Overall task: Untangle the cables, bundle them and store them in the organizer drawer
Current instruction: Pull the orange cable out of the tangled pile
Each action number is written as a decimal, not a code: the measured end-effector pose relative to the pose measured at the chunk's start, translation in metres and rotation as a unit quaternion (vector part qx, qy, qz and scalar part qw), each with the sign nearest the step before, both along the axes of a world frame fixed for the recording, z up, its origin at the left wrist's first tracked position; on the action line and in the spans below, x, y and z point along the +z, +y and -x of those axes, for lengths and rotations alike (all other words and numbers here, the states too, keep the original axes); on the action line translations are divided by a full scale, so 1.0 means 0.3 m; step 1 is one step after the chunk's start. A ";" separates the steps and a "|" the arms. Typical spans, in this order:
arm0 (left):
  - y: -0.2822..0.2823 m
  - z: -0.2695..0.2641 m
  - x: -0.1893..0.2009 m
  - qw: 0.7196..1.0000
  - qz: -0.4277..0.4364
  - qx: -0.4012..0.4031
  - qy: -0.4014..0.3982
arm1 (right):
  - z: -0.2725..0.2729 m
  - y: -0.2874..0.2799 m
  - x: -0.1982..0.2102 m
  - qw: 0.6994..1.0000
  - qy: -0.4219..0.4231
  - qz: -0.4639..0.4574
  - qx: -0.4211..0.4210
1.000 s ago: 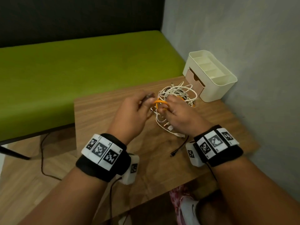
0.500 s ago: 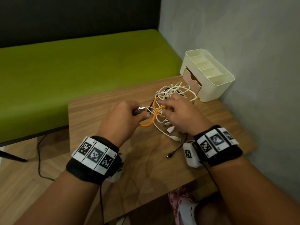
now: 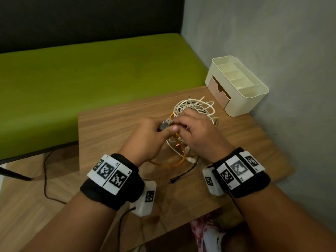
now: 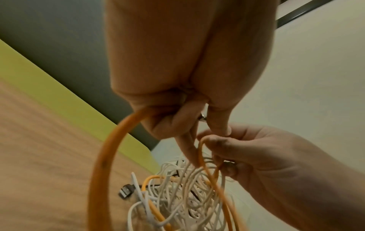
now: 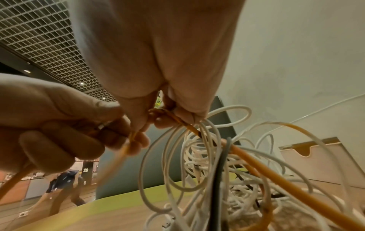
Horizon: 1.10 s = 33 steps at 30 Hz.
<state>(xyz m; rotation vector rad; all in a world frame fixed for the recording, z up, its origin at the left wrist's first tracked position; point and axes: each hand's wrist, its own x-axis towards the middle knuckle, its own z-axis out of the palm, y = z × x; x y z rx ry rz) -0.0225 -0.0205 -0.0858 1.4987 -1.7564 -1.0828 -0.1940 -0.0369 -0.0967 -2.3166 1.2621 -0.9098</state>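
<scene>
Both hands point(image 3: 174, 131) on orange cable point(image 3: 169, 163)

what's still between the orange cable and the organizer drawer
The orange cable, held by the left hand and right hand, threads through the white cable tangle. The pile also lies between the hands and the closed drawer.

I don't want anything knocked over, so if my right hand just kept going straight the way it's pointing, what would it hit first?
Most likely the tangle of white cables, which lies directly beyond the right hand that grips the orange cable. The organizer stands farther off toward the wall, though depth is hard to judge.
</scene>
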 end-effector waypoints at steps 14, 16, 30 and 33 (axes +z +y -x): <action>0.032 -0.139 0.171 0.942 0.067 -0.003 0.329 | 0.058 -0.035 -0.011 0.987 0.090 -0.123 -0.054; 0.033 -0.168 0.165 0.919 0.033 -0.005 0.394 | 0.056 -0.039 -0.005 0.986 0.083 -0.136 -0.044; 0.009 -0.166 0.079 0.959 0.145 0.163 -0.180 | 0.039 -0.021 0.003 0.994 0.067 -0.084 -0.022; 0.015 -0.071 0.097 0.988 0.117 0.102 0.000 | 0.016 -0.023 -0.022 0.998 0.046 -0.040 0.003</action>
